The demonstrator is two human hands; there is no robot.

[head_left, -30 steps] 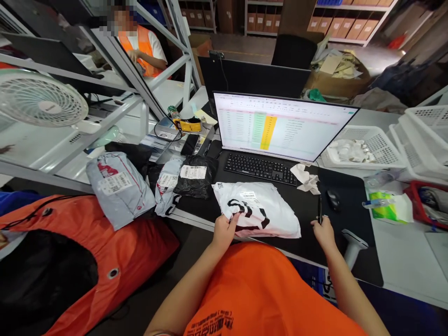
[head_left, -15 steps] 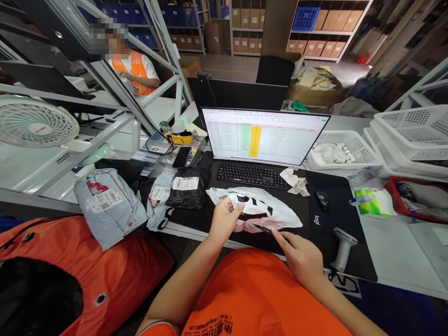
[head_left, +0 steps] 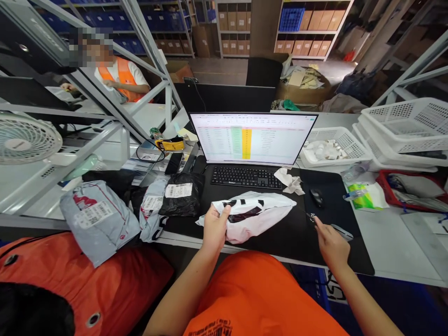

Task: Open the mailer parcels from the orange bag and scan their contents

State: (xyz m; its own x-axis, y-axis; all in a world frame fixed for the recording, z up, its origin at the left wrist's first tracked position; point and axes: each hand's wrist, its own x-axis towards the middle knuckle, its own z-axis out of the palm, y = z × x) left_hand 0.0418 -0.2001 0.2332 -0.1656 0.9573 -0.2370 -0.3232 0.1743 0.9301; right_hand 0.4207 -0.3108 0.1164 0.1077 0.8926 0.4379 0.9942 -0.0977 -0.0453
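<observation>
A white plastic mailing bag (head_left: 266, 219) with black print lies on the black desk mat in front of the keyboard. My left hand (head_left: 215, 226) pinches its left end between thumb and fingers. To the right of the bag, my right hand (head_left: 332, 245) is closed round a slim, dark, pointed tool (head_left: 310, 216) that looks like a small knife. Its thin tip points left, near the bag's right end. Partly hidden behind my right hand is a grey barcode scanner (head_left: 342, 232). What the bag contains cannot be seen.
Several wrapped parcels (head_left: 180, 196) sit to the left, above an orange sack (head_left: 140, 275). A monitor (head_left: 252, 140), keyboard (head_left: 245, 177), crumpled paper (head_left: 290, 181) and mouse (head_left: 317, 198) surround the bag. White baskets (head_left: 402, 123) stand at right. A person in an orange vest (head_left: 124, 74) sits far left.
My right hand has moved right, taking the dark tool from the bag's near edge to beyond its right end. My left hand still grips the bag, which has shifted slightly left and tilted.
</observation>
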